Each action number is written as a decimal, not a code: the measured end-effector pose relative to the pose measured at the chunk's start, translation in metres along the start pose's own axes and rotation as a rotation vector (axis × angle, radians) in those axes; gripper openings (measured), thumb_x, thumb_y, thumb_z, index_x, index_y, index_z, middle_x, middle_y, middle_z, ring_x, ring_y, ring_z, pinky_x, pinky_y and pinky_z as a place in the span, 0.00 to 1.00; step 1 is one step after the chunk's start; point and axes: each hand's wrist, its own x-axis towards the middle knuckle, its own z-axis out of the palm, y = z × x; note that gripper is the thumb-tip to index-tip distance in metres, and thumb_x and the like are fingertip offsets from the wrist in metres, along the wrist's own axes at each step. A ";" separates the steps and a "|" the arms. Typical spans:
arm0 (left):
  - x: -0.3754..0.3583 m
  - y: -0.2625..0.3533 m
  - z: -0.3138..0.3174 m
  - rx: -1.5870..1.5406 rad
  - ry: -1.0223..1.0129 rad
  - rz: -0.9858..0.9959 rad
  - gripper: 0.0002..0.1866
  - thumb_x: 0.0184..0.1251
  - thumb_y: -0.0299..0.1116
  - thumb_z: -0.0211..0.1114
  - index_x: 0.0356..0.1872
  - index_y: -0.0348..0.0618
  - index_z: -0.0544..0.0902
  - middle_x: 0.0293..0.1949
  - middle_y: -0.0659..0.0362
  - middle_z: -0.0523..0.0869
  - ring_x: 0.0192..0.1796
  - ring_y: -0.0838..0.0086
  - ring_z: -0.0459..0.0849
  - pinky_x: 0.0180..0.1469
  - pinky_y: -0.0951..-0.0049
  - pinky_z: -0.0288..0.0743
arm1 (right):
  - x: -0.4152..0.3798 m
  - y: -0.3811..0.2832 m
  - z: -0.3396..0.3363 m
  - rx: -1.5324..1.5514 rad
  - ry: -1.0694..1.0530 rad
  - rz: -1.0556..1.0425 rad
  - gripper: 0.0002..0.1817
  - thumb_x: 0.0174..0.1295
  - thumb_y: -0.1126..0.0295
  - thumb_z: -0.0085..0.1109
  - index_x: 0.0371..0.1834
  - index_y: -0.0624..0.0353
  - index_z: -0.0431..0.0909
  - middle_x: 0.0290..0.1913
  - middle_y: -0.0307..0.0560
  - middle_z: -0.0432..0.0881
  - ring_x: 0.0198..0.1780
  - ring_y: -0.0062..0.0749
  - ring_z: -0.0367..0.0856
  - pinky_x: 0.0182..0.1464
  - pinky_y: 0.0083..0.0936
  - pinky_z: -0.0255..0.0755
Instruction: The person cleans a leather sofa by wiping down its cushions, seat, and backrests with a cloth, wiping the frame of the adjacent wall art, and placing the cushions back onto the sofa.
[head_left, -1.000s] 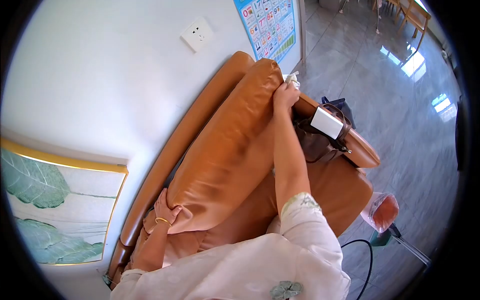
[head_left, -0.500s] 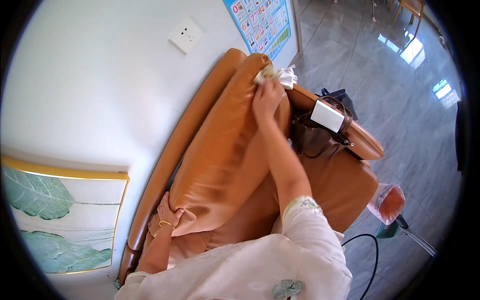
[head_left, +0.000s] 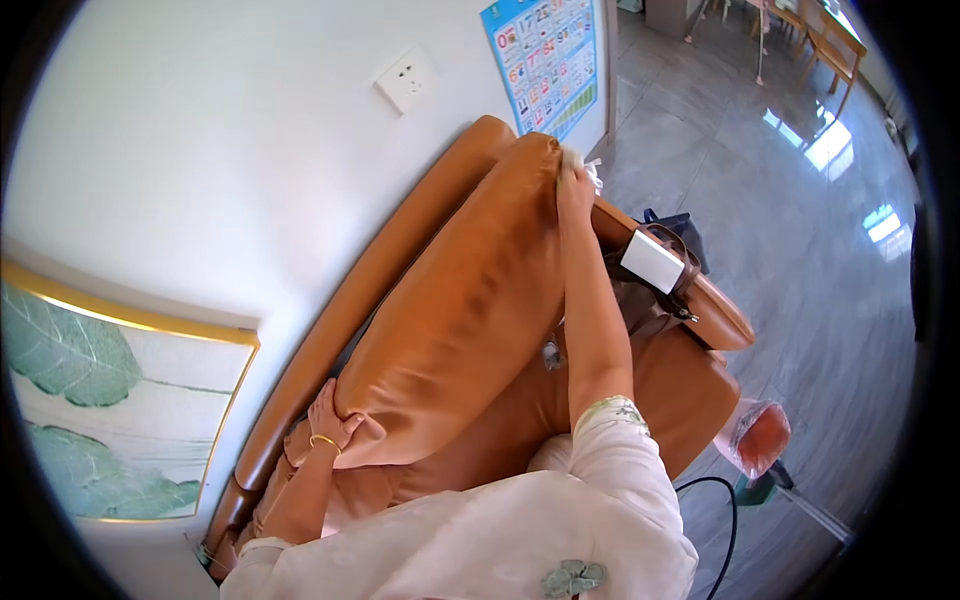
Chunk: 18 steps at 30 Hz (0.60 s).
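Observation:
A large brown leather sofa cushion [head_left: 450,300] leans against the sofa's backrest [head_left: 375,290]. My left hand [head_left: 332,415], with a yellow bangle at the wrist, grips the cushion's near lower corner, where the leather is creased. At the far end, my right hand [head_left: 574,192] is closed on a pale cloth [head_left: 571,160] and presses it against the cushion's edge near the top corner. Most of that cloth is hidden by the fingers. Something white and crumpled [head_left: 594,176] shows just beyond the right hand, on or behind the armrest.
A brown bag [head_left: 640,300] and a white box [head_left: 652,262] are by the armrest [head_left: 722,312]. A small clear item [head_left: 551,353] lies on the seat. A plastic-covered red object [head_left: 762,440] and a black cable [head_left: 733,530] are at the right. A wall socket [head_left: 407,82] and framed picture [head_left: 130,400] are left.
My right hand has moved with the cloth from the cushion's upper face to its far right edge. My left hand keeps its grip on the near corner. The view has shifted slightly.

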 end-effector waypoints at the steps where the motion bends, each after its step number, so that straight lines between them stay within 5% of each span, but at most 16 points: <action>1: 0.001 0.001 -0.002 -0.005 0.000 0.006 0.60 0.43 0.79 0.56 0.72 0.44 0.59 0.70 0.49 0.66 0.71 0.54 0.63 0.70 0.53 0.52 | 0.003 -0.041 0.003 -0.185 -0.228 0.106 0.16 0.64 0.65 0.50 0.46 0.67 0.78 0.44 0.59 0.79 0.48 0.40 0.76 0.50 0.32 0.69; 2: 0.002 0.002 -0.004 -0.012 -0.001 0.011 0.60 0.42 0.79 0.57 0.72 0.44 0.59 0.70 0.49 0.66 0.71 0.54 0.63 0.70 0.53 0.52 | 0.013 -0.033 0.023 -0.278 -0.105 -0.202 0.13 0.61 0.67 0.53 0.45 0.62 0.79 0.41 0.60 0.76 0.45 0.49 0.75 0.47 0.39 0.70; 6: 0.005 0.001 -0.001 0.007 0.012 -0.014 0.56 0.43 0.71 0.65 0.71 0.45 0.61 0.68 0.52 0.68 0.70 0.57 0.64 0.70 0.52 0.53 | -0.072 -0.045 0.047 -0.698 0.025 -0.670 0.11 0.57 0.69 0.59 0.44 0.54 0.82 0.42 0.57 0.74 0.45 0.53 0.73 0.42 0.46 0.68; 10: 0.007 0.006 -0.011 0.005 0.014 -0.013 0.50 0.47 0.64 0.68 0.70 0.49 0.63 0.67 0.54 0.70 0.70 0.59 0.64 0.69 0.54 0.54 | -0.253 -0.045 0.064 -0.734 -0.305 -0.820 0.08 0.57 0.67 0.57 0.37 0.57 0.81 0.39 0.55 0.76 0.41 0.54 0.74 0.37 0.46 0.65; 13: 0.014 0.007 -0.013 0.021 -0.057 -0.092 0.48 0.48 0.58 0.71 0.71 0.53 0.62 0.68 0.56 0.69 0.70 0.62 0.64 0.69 0.56 0.54 | -0.388 -0.043 0.065 -0.788 -1.067 -0.769 0.11 0.57 0.63 0.58 0.38 0.58 0.80 0.36 0.50 0.77 0.41 0.46 0.76 0.38 0.45 0.66; 14: 0.014 -0.002 -0.002 0.042 -0.062 -0.095 0.48 0.47 0.57 0.72 0.71 0.54 0.62 0.68 0.57 0.69 0.71 0.63 0.64 0.70 0.56 0.54 | -0.424 -0.008 0.060 -0.573 -1.116 -0.972 0.11 0.60 0.65 0.55 0.42 0.57 0.79 0.37 0.47 0.75 0.41 0.44 0.75 0.38 0.43 0.66; 18: 0.004 0.008 -0.024 -0.053 -0.038 -0.091 0.49 0.45 0.57 0.73 0.71 0.55 0.62 0.70 0.60 0.67 0.72 0.67 0.62 0.72 0.54 0.51 | -0.410 -0.010 0.046 -0.767 -1.248 -0.951 0.14 0.68 0.64 0.47 0.50 0.55 0.78 0.45 0.48 0.78 0.50 0.45 0.74 0.50 0.45 0.66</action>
